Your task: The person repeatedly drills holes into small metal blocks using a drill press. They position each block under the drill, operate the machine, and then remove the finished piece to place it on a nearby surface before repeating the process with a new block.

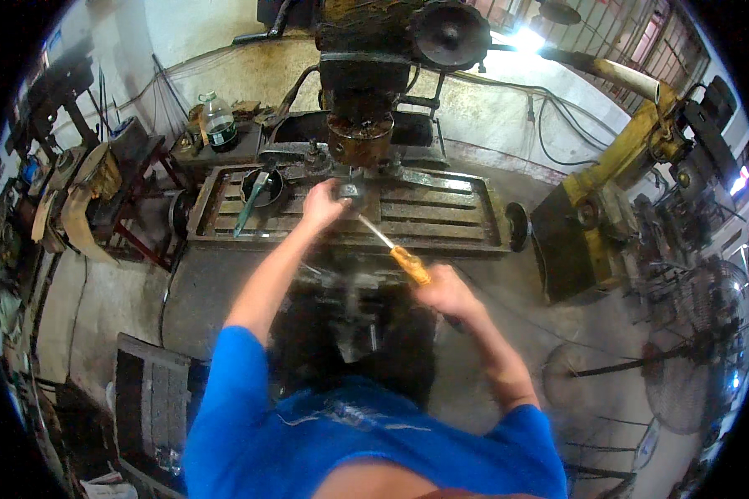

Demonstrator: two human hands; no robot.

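Around the yellow handle of a long, thin tool (409, 263), the fingers of our right hand (444, 293) are curled up snug. The tool has a shiny metal rod, and it slants up and left. Its tip comes near a small grey block (349, 191), too blurry for us to tell if they touch. The fingers of our left hand (323, 205) are at the left side of this block, but we can't tell how tightly they hold it. The block is dark and flat on top, over a long metal desk (441, 221) with grooves. Right above it hangs the round bottom part of a big, dirty machine (359, 91), so we have little room on top. Left of our left hand sits a black bowl (268, 196) with a green-handled brush (246, 208) leaning across it. Farther back stands a clear bottle (217, 125).
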